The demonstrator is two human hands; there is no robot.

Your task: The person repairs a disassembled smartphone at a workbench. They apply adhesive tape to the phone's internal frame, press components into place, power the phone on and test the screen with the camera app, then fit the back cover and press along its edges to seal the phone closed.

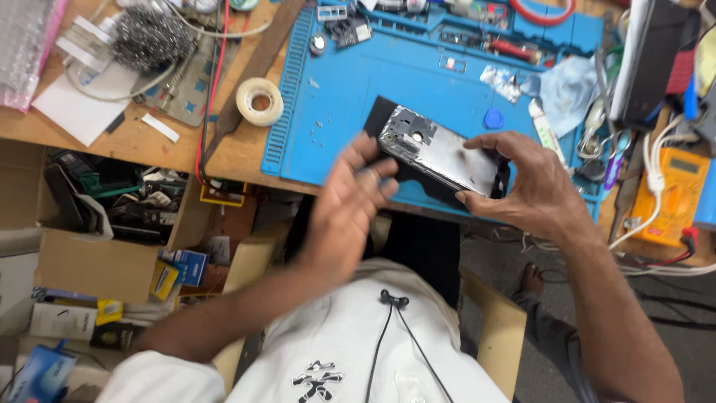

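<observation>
Opened phone (pixel 441 151) held tilted over the blue mat (pixel 350 112), right hand (pixel 522 183) fingers clamped on its edges to steady it, left hand (pixel 350 201) fingers loosely spread against its near end.

— What's sitting around my bench right now?
— A roll of tape (pixel 259 101) is lying on the wood beside my blue mat (pixel 418 89), steel wool (pixel 151 36) is resting up left, and a yellow multimeter (pixel 675 195) is sitting far right.

Over a blue work mat (pixel 418 97), the right hand (pixel 522 183) grips an opened phone (pixel 440 153) by its end, while the left hand (pixel 350 198) touches its other end with blurred fingertips; a tape roll (pixel 259 101) lies nearby.
</observation>
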